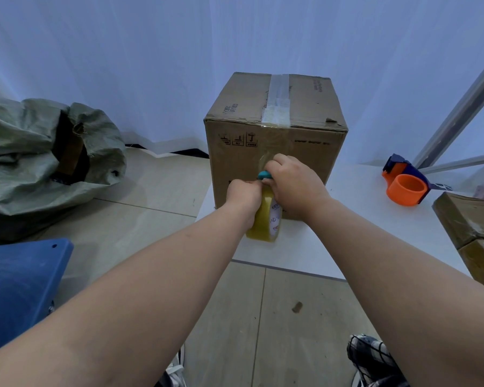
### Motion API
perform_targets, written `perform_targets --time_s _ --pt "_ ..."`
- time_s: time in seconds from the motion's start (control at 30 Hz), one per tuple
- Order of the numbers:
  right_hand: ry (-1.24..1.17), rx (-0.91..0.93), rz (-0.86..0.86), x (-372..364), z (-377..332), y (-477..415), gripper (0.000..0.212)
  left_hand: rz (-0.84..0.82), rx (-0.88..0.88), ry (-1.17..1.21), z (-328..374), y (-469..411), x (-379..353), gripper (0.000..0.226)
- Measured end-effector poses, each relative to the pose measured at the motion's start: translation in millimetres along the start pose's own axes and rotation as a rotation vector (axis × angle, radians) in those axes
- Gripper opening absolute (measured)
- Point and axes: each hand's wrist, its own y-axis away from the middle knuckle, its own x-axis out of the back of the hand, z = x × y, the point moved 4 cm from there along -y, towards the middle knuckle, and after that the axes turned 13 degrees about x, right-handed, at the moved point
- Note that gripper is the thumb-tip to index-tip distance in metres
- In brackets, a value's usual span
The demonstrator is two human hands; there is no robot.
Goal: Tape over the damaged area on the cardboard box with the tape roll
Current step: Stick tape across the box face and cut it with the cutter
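Observation:
A brown cardboard box point(274, 129) stands on the left end of a white table point(347, 236), with a strip of clear tape along its top seam. A yellowish tape roll point(264, 219) stands on edge against the box's near face. My left hand point(242, 196) grips the roll from the left. My right hand point(291, 182) is closed on a small teal tool point(263, 174) held against the box face, just above the roll. A clear strip of tape runs up the face from there to the top edge. The blade end of the tool is hidden by my fingers.
An orange and blue tape dispenser point(405, 182) lies on the table to the right. Two more cardboard boxes point(470, 222) sit at the table's right edge. On the floor left are a grey-green woven sack point(39, 152) and a blue plastic stool point(20, 286).

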Motion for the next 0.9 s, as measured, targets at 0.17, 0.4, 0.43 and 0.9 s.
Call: perform_targets --time_s 0.17,0.4,0.43,0.9 --pt "-0.018 -0.012 -0.008 5 4 5 0.016 -0.006 0.016 -0.024 0 1 1 0.030" --pt "0.021 -0.020 -0.026 1 0 3 0.016 -0.009 -0.003 -0.024 0 4 -4 0.027" --pt "0.025 -0.017 -0.029 0 0 2 0.016 -0.005 -0.004 -0.020 0 4 -4 0.027" --pt "0.034 -0.034 -0.049 6 7 11 0.018 0.044 -0.083 -0.068 1 1 -2 0.025"
